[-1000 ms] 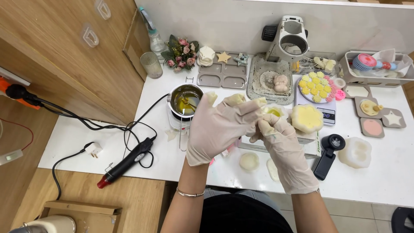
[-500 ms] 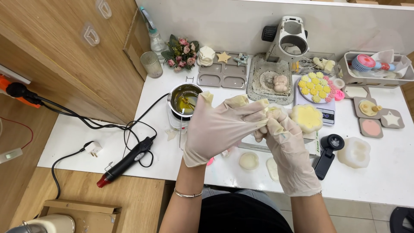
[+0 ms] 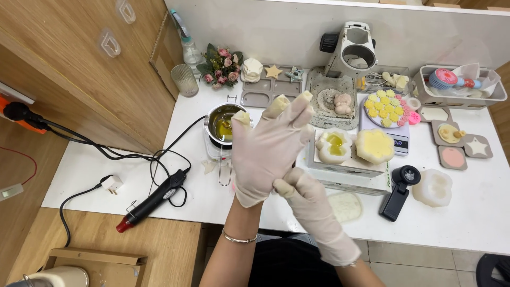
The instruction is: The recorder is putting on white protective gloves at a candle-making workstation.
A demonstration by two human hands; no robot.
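Thin, milky, slightly wrinkled latex-like gloves cover both the left hand [image 3: 268, 154] and the right hand [image 3: 313, 204], matt with a faint sheen. The smooth white laminate table [image 3: 467, 223] looks semi-glossy. The small round melting pot of shiny polished metal [image 3: 223, 123] holds glossy yellow liquid wax. The pale flower-shaped wax piece [image 3: 375, 145] appears matt and waxy. The black plastic heat tool with a red tip [image 3: 154, 199] is dull. The ribbed clear glass tumbler [image 3: 184, 79] glints. The brown wood-grain panel [image 3: 69, 74] is smooth and satin.
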